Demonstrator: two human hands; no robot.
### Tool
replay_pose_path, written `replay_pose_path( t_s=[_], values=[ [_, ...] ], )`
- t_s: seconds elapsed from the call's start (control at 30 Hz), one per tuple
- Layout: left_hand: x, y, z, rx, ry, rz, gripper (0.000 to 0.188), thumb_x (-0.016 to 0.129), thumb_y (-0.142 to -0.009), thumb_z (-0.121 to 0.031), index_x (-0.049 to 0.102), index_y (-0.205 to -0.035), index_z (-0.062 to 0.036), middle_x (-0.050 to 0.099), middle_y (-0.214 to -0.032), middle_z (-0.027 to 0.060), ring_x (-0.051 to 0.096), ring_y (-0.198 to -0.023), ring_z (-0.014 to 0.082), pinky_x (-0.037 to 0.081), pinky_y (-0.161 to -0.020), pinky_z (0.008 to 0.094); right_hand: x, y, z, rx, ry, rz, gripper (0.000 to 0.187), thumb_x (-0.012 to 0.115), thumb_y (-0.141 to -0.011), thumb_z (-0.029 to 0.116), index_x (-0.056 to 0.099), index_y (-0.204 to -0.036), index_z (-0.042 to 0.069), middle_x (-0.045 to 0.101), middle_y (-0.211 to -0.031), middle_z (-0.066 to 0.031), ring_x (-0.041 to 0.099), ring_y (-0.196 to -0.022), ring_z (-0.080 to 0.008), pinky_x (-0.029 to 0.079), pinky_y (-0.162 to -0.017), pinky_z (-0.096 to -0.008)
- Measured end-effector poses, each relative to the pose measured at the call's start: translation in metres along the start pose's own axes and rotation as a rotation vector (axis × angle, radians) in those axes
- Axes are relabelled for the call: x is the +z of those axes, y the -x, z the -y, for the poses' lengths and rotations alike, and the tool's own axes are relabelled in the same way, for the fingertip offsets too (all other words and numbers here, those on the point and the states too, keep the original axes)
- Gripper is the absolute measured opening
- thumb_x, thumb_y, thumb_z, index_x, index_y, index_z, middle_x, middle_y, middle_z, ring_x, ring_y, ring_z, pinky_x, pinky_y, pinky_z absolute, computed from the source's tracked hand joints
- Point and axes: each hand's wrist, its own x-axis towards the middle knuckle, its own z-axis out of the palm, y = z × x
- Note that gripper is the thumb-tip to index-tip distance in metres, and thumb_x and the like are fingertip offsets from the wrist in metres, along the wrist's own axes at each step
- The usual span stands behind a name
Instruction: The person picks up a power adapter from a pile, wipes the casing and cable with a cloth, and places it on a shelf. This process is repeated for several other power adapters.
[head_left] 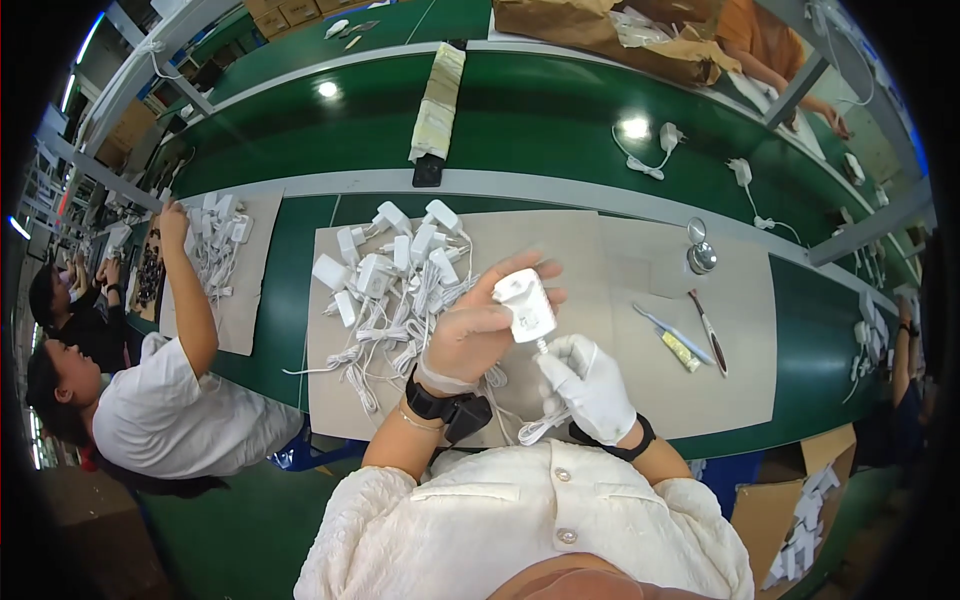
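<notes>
My left hand [478, 332] grips a white power adapter [525, 304], thumb on its near side and fingers behind it. Gloved in white, my right hand [590, 388] pinches the adapter's cable just below the housing. The bundled end of that white cable [543, 426] hangs under the right hand, near my shirt. Left of my hands, a pile of white adapters [398, 262] with coiled cables lies on a beige board [620, 270]. The far side of the held adapter is hidden.
Right on the board lie a blue pen-like tool [672, 334], a yellow tube [681, 351], a dark-handled brush [709, 333] and a round metal container [702, 257]. Beyond runs a green conveyor [560, 110] with adapters. A co-worker [180, 400] works at left; a carton of adapters [800, 510] stands lower right.
</notes>
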Motion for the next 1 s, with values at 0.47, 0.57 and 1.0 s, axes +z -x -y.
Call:
replay_pose_path(
  t_s=[0.47,0.57,1.0],
  values=[
    [-0.003,0.0,-0.002,-0.22,-0.607,-0.496,0.032,0.056,-0.096,-0.026,0.065,-0.118,-0.0049,0.062,-0.091,0.0031,0.056,-0.072,0.0059,0.045,-0.063,0.0191,-0.011,0.0,0.01,0.102,0.038,0.017,0.017,0.054,-0.095,0.017,0.055,-0.101,0.001,0.057,-0.066,-0.0032,0.049,-0.045,-0.0081,0.038,-0.04,-0.0201],
    [0.006,0.0,-0.004,-0.14,-0.616,-0.501,0.029,0.054,-0.097,-0.024,0.068,-0.113,-0.0044,0.061,-0.085,0.0012,0.053,-0.067,0.0043,0.042,-0.06,0.0177,-0.015,-0.009,-0.011,-0.018,0.075,-0.047,0.018,0.055,-0.095,0.017,0.055,-0.103,0.002,0.058,-0.072,-0.0021,0.051,-0.053,-0.0066,0.041,-0.047,-0.0203],
    [-0.004,0.007,0.004,0.08,-0.802,-0.426,0.026,0.051,-0.096,-0.02,0.065,-0.113,-0.0046,0.053,-0.071,-0.0017,0.052,-0.065,0.0077,0.042,-0.059,0.0213,-0.035,-0.05,-0.021,-0.518,0.54,-0.139,0.019,0.058,-0.094,0.025,0.055,-0.099,0.007,0.049,-0.07,0.004,0.045,-0.059,-0.0057,0.04,-0.054,-0.0225]
  ],
)
